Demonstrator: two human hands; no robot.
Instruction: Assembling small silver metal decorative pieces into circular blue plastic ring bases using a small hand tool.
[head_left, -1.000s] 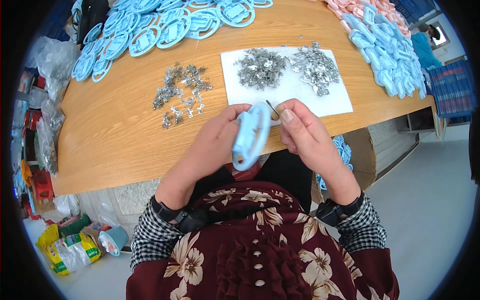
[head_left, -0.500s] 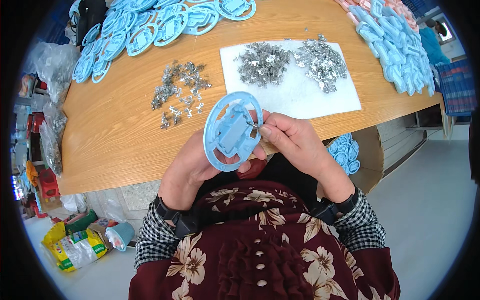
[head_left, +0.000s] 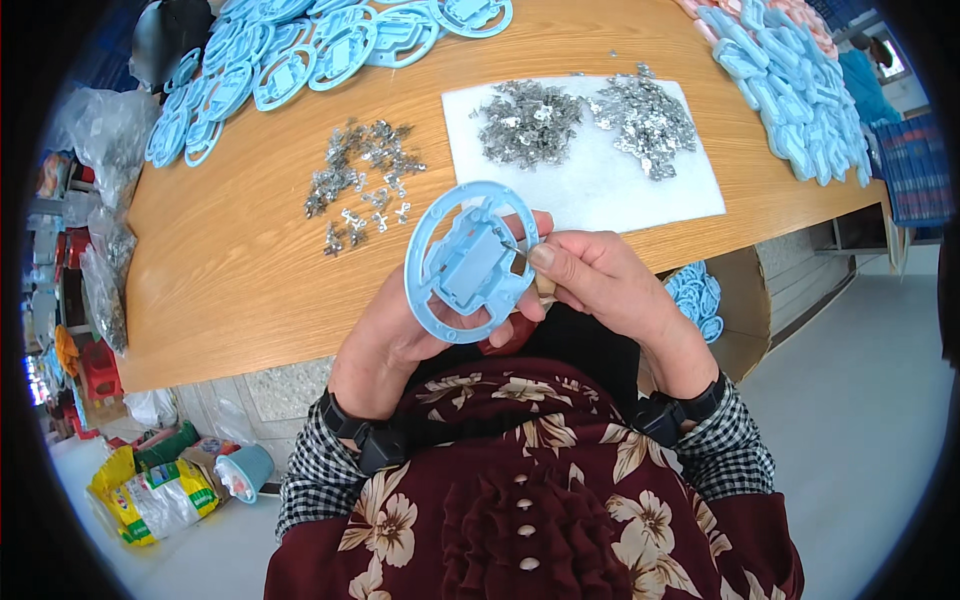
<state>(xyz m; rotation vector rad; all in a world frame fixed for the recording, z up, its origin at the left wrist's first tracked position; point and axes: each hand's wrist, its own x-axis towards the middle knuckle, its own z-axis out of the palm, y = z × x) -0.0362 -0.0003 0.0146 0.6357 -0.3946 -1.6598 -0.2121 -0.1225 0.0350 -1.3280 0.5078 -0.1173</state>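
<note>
One blue plastic ring [head_left: 470, 262], two hands.

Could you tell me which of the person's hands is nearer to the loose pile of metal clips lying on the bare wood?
Left. The left hand, holding the blue plastic ring, sits just below the clip pile; the right hand is farther off, below the white sheet.

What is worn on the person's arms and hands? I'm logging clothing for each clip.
The left hand and right hand are bare. Both arms wear black-and-white checked sleeves, with a black band at each wrist.
</note>
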